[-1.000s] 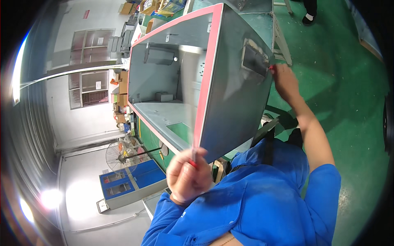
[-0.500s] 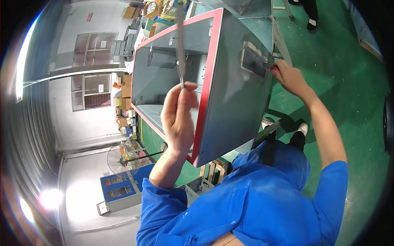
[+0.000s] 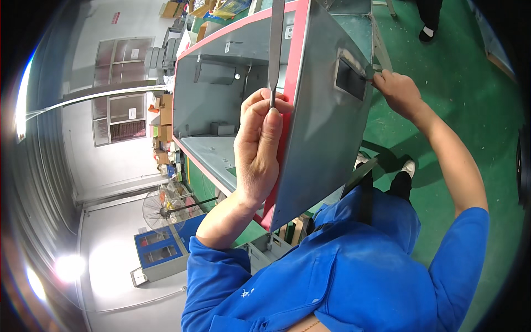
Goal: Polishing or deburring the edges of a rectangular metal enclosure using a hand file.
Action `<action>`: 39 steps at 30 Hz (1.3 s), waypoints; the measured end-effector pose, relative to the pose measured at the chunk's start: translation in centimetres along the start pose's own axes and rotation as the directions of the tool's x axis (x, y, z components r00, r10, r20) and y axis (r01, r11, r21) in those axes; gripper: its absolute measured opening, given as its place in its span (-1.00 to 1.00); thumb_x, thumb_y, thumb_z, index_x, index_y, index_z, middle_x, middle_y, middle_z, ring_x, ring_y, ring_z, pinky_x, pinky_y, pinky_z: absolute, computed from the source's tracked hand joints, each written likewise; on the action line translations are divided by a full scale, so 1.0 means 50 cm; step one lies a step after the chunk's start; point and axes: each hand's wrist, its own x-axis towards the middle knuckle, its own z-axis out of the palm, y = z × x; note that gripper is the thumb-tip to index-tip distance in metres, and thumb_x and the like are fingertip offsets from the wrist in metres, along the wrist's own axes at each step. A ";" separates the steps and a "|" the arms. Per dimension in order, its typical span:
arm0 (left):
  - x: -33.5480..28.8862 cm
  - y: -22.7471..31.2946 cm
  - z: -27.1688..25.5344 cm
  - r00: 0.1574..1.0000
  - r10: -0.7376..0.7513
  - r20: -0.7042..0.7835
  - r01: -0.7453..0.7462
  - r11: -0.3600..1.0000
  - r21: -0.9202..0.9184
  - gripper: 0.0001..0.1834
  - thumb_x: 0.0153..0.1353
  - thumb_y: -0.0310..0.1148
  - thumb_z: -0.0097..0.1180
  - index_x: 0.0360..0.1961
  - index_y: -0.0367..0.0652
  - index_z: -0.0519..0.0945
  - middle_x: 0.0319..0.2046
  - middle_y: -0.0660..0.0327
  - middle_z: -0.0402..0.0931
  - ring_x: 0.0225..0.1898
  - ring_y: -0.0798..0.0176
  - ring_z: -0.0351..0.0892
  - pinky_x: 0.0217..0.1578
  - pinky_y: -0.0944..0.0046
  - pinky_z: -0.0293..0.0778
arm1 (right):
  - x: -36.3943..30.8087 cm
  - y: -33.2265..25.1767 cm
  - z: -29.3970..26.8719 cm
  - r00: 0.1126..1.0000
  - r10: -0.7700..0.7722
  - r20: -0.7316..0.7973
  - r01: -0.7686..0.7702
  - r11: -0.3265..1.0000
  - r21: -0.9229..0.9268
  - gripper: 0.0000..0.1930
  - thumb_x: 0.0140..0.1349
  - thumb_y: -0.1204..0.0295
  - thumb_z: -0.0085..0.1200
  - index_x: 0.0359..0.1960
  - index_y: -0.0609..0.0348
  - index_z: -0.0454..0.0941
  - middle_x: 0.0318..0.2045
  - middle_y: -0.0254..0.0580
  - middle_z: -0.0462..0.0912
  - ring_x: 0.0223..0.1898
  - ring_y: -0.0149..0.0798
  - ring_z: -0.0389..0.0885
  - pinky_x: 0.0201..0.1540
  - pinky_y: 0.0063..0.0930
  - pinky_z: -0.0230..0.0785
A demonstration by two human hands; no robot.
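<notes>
My left hand (image 3: 259, 146) is raised in front of the grey metal cabinet (image 3: 326, 133). Its fingers and thumb pinch the thin tang of a long flat metal file (image 3: 276, 47), whose blade points up past the cabinet's red front rim (image 3: 300, 33). At the far right side of the panel, my right hand (image 3: 399, 93) is closed beside a rectangular cutout (image 3: 350, 79) with a pale, scuffed border. A small dark rounded piece (image 3: 369, 72) shows at its fingertips, next to the cutout's edge; its kind is unclear.
The cabinet's open front shows brackets inside. A stand fan (image 3: 164, 212) and a blue and grey machine (image 3: 160, 252) are at the left. Boxes (image 3: 165, 109) line the wall. Another person's leg (image 3: 428, 16) shows at the top right, over the green floor (image 3: 459, 110).
My left hand and the file have shifted right, closer to the red rim. My right hand has moved slightly right, and the dark piece at its fingertips now shows more plainly.
</notes>
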 end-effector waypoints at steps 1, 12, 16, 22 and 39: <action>0.001 0.003 0.000 1.000 0.005 0.001 -0.005 1.000 0.009 -0.79 0.27 -0.38 -0.26 -0.22 -0.26 0.40 -0.09 0.19 0.17 -0.07 0.42 0.22 -0.04 0.42 0.15 | -0.001 -0.001 0.003 0.998 0.034 0.054 -0.034 0.999 -0.001 -0.87 0.13 0.35 -0.13 -0.42 0.13 0.31 -0.57 -0.17 0.40 -0.52 -0.16 0.51 -0.53 -0.29 0.34; -0.001 -0.008 0.001 1.000 0.016 -0.014 -0.017 0.993 -0.119 -0.79 0.27 -0.40 -0.25 -0.21 -0.28 0.39 -0.09 0.19 0.21 -0.08 0.41 0.24 -0.01 0.40 0.14 | -0.021 0.007 0.020 0.978 0.169 0.118 -0.198 0.933 0.302 -0.81 0.21 0.30 -0.21 -0.33 0.17 0.31 -0.52 -0.07 0.42 -0.46 0.01 0.44 -0.47 -0.17 0.27; -0.002 -0.005 0.003 1.000 0.012 -0.005 -0.013 0.989 -0.147 -0.79 0.27 -0.42 -0.26 -0.20 -0.29 0.39 -0.09 0.17 0.21 -0.07 0.40 0.25 0.00 0.38 0.14 | -0.013 0.000 -0.002 0.991 0.112 0.073 -0.126 0.968 0.219 -0.84 0.17 0.34 -0.18 -0.38 0.17 0.31 -0.52 -0.09 0.44 -0.48 0.00 0.47 -0.48 -0.19 0.30; 0.000 -0.002 0.005 0.998 0.054 0.011 -0.053 0.995 -0.085 -0.79 0.26 -0.43 -0.26 -0.19 -0.30 0.39 -0.09 0.15 0.20 -0.06 0.38 0.25 0.01 0.37 0.15 | -0.009 -0.002 0.020 0.988 0.102 0.119 -0.101 0.995 -0.011 -0.90 0.10 0.46 -0.16 -0.34 0.14 0.29 -0.52 -0.11 0.41 -0.52 -0.08 0.49 -0.52 -0.22 0.33; -0.007 -0.002 -0.002 0.998 0.058 0.018 -0.057 0.996 -0.074 -0.80 0.25 -0.47 -0.26 -0.20 -0.33 0.38 -0.09 0.12 0.18 -0.06 0.38 0.24 -0.02 0.40 0.16 | -0.009 -0.032 0.015 0.972 0.184 0.145 -0.180 0.983 -0.043 -0.83 0.03 0.52 -0.13 -0.29 0.10 0.31 -0.48 -0.14 0.43 -0.54 -0.11 0.51 -0.53 -0.26 0.37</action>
